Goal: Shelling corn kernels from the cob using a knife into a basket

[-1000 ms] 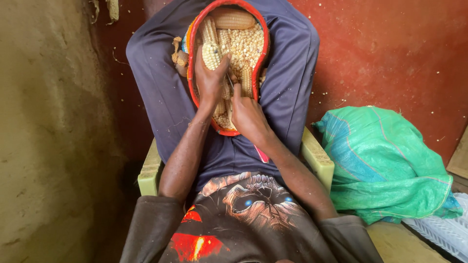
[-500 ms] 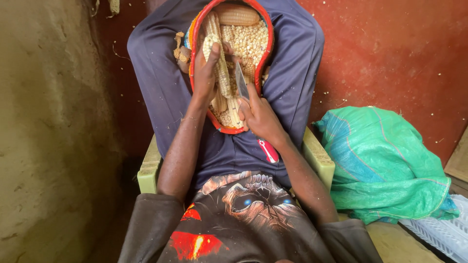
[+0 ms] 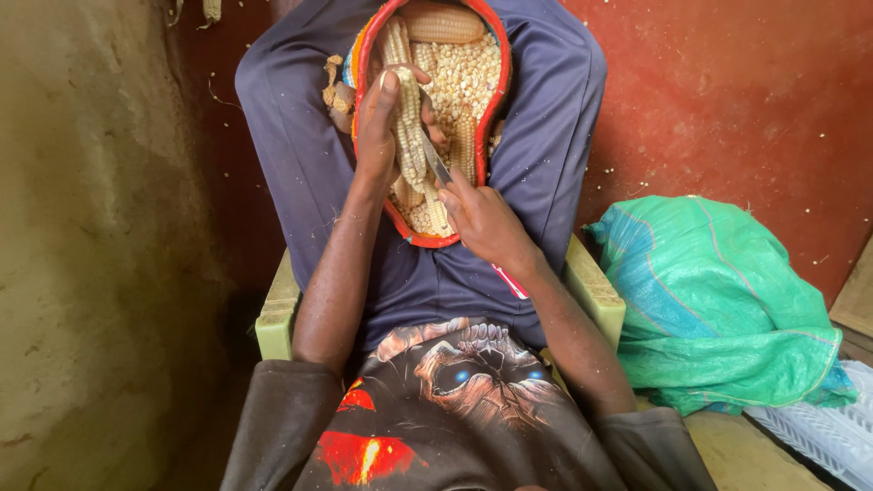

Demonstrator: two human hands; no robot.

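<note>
Head view, looking down my own front: my left hand point(image 3: 380, 123) is wrapped around a corn cob point(image 3: 409, 127), fingers curled over its far side and thumb along the near side, so the grip is closed on the cob and holds it lengthwise, pointing away from me. My right hand point(image 3: 482, 218) sits just nearer to me and to the right of that grip, fist pressed together around the handle of a small knife point(image 3: 435, 162) (only the narrow grey blade shows past my fingers). The blade slants up from my right fist and its tip touches the cob's right flank, just below where my left fingers wrap it.

Directly under both hands lies a red-rimmed woven basket point(image 3: 368, 64), resting between my knees on my dark blue trousers point(image 3: 291, 136). Beyond the cob I hold, the basket is filled with loose kernels point(image 3: 464, 82), and another whole cob point(image 3: 444, 25) lies crosswise at its far end. More cobs lie under my left grip, toward the near rim. A few bare husk bits point(image 3: 335, 86) sit outside the basket, left of my left hand.

Well to the right of my knife hand a green woven sack point(image 3: 718, 300) slumps against the red wall point(image 3: 746, 100). I am sitting on a pale green chair point(image 3: 277, 314).
</note>
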